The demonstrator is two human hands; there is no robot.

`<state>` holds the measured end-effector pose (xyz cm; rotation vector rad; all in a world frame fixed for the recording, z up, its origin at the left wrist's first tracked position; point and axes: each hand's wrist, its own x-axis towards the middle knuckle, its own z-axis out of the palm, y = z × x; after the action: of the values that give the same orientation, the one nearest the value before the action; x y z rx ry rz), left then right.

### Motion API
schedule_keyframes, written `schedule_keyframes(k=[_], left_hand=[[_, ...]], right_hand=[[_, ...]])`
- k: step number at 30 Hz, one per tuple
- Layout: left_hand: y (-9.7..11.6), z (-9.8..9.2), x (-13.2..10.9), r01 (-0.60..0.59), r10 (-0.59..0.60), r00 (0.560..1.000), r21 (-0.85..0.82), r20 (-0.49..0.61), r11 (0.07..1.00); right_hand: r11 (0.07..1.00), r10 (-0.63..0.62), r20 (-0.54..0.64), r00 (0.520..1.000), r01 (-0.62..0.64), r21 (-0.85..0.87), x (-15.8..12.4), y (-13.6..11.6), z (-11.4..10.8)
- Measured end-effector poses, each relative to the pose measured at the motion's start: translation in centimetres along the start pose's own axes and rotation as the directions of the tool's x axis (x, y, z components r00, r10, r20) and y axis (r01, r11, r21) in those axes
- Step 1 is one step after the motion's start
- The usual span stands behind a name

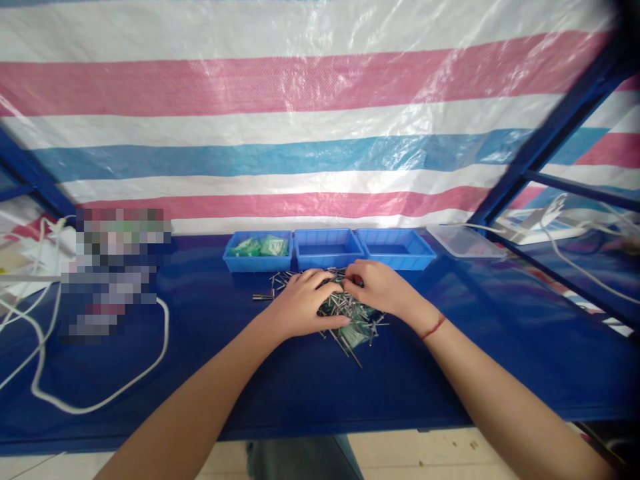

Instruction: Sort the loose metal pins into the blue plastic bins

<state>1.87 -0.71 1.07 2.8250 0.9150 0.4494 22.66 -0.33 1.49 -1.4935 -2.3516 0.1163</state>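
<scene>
A loose pile of thin metal pins or nails (344, 307) lies on the blue table (200, 373), with green-tinted plastic packets (356, 333) mixed in. My left hand (300, 303) rests over the left side of the pile, its fingers spread and the thumb stretched toward the pins. At the pile's right edge, my right hand (377, 283) has thumb and fingertips curled together in a pinch; whatever is between them is too small to make out. Just behind the hands, the left blue bin (257, 265) holds green packets (261, 246).
Two more blue bins, the middle one (327, 260) and the right one (400, 263), continue the row. A clear plastic lid (465, 241) lies to their right. White cable (100, 408) loops across the table's left. A striped plastic sheet (280, 87) hangs behind, between blue frame posts (540, 143).
</scene>
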Motion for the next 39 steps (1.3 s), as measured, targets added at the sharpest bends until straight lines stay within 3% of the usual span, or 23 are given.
schedule_keyframes(k=[11, 17, 21, 26, 34, 39], left_hand=[[0.0, -1.2, -0.1, 0.057, -0.058, 0.998, 0.058, 0.022, 0.997], [-0.3, -1.0, -0.3, 0.057, -0.058, 0.998, 0.053, 0.027, 0.997], [-0.4, -0.9, -0.3, 0.061, -0.062, 0.997, 0.031, 0.038, 0.998], [-0.4, -0.9, -0.3, 0.054, -0.054, 0.998, -0.004, 0.033, 0.999], [-0.5, -0.9, -0.5, 0.114, -0.115, 0.993, 0.036, 0.031, 0.993], [-0.4, -1.0, -0.3, 0.169, -0.169, 0.986, 0.053, 0.003, 0.984]], right_hand=[[0.999, -0.035, 0.017, 0.999, 0.036, -0.020, 0.2, -0.5, 0.8], [0.998, -0.051, -0.031, 0.998, 0.050, -0.030, 0.1, -0.6, 1.3], [0.991, 0.006, -0.066, 0.998, 0.003, 0.130, 0.3, -0.7, 1.5], [0.897, 0.118, -0.112, 0.987, -0.057, 0.438, 0.8, -1.0, 1.9], [0.793, 0.216, -0.148, 0.965, -0.085, 0.603, 0.9, -0.8, 2.3], [0.757, 0.250, -0.242, 0.938, -0.034, 0.653, 0.8, -0.8, 1.8]])
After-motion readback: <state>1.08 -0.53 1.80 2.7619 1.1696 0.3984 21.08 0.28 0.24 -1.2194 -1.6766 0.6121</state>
